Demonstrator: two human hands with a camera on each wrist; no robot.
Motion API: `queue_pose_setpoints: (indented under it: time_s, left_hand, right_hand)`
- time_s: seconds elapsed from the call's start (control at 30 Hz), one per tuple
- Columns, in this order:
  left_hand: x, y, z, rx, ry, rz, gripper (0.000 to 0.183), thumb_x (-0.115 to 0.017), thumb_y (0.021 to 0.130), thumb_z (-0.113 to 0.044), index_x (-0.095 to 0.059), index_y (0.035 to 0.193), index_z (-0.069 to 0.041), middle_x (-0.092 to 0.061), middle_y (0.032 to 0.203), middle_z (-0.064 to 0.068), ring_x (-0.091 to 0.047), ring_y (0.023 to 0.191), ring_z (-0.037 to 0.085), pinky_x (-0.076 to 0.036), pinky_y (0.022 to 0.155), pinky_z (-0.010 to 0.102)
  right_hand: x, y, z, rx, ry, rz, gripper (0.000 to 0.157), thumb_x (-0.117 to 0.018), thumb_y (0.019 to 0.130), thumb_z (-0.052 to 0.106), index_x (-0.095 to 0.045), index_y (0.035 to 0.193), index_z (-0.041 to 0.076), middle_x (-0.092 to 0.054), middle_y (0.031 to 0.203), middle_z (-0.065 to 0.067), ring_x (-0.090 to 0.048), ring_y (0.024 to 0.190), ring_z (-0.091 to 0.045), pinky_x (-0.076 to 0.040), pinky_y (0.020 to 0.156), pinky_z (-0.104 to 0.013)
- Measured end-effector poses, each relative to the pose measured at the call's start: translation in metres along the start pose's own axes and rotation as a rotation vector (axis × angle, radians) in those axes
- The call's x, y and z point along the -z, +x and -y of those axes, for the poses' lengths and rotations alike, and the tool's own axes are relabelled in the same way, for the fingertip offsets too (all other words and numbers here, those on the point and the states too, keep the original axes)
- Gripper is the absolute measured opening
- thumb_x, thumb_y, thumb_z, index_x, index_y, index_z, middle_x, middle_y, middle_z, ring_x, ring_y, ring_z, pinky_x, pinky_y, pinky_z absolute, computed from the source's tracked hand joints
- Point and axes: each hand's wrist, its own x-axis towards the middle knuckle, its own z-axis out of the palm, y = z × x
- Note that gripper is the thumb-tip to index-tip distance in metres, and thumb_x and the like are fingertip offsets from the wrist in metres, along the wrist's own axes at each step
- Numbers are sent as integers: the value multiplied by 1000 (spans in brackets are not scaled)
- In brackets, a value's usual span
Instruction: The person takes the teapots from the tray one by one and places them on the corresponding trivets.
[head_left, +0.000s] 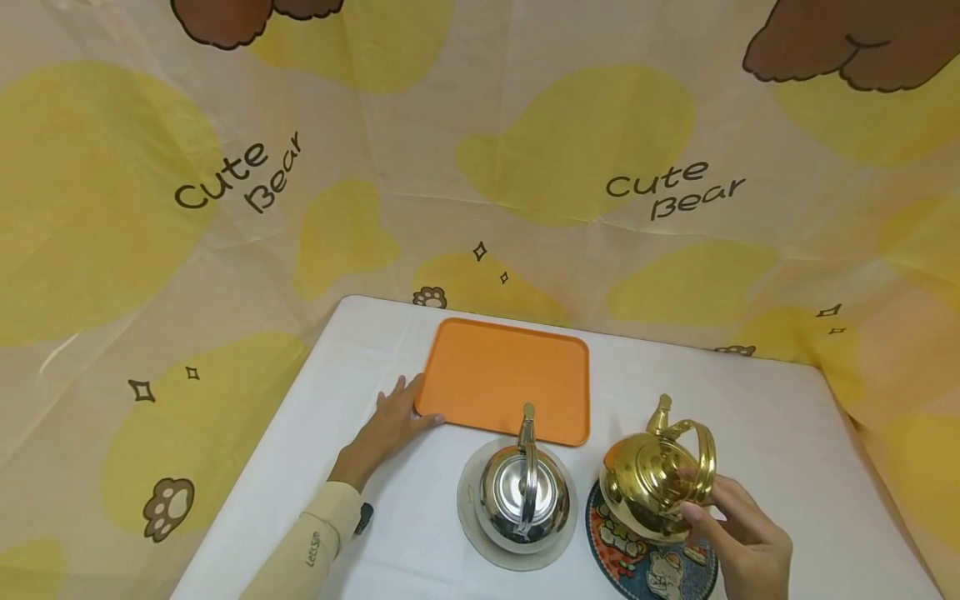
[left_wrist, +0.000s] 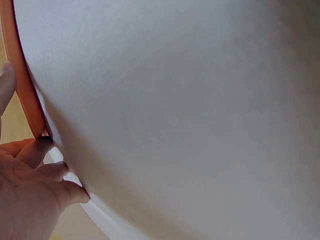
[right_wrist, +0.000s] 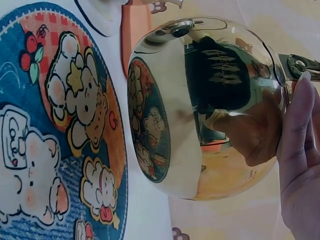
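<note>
With its handle held in my right hand (head_left: 738, 533), a shiny gold kettle (head_left: 645, 492) is off the round cartoon mat (head_left: 675, 575), spout pointing away from me. The right wrist view shows the kettle's mirror-like body (right_wrist: 225, 125) beside the mat (right_wrist: 60, 125), a gap between them. My left hand (head_left: 393, 425) touches the near left corner of an orange tray (head_left: 506, 375), thumb along the near edge and fingers spread at the left side. In the left wrist view, fingertips of that hand (left_wrist: 30, 185) rest at the tray's rim (left_wrist: 25, 85) and the white tabletop.
A silver kettle (head_left: 522, 500) stands on a pale round mat (head_left: 472, 533) between my hands, its spout reaching over the tray's near edge in the head view. A patterned curtain (head_left: 525, 167) hangs behind the white table (head_left: 720, 375).
</note>
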Motion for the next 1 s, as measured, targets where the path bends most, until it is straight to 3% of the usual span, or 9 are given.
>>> queue_pose_setpoints:
  time_s: [0.27,0.5,0.7,1.0]
  left_hand:
    - [0,0,-1,-5,8,-1,97,-74,99,-48,-23,168,-3,-25,173,22,-9,163,45,-1,129,69]
    - [-2,2,4,4,-12,-3,98,-75,97,-50,-23,170,-8,-26,174,18,-8,164,43,1,129,68]
    - [-2,2,4,14,-15,0,98,-74,98,-50,-23,170,-8,-24,174,19,-7,164,42,1,129,67]
    - [-1,1,3,24,-6,4,100,-73,97,-53,-22,170,-8,-22,175,20,-7,164,42,0,129,67]
  right_hand:
    - [1,-6,4,-13,22,-35,37,-54,84,-38,-56,121,-34,-72,118,-16,-68,93,-15,-58,53,-27]
    - [6,-12,-1,50,91,-29,40,-51,82,-42,-52,122,-37,-72,120,-20,-66,92,-18,-51,49,-32]
    - [3,-18,13,-132,-118,-99,36,-57,86,-35,-55,122,-34,-75,117,-3,-67,92,-13,-55,51,-30]
    - [2,-22,20,-299,-234,-131,33,-64,92,-23,-61,125,-27,-71,117,-3,-66,89,-15,-60,52,-34]
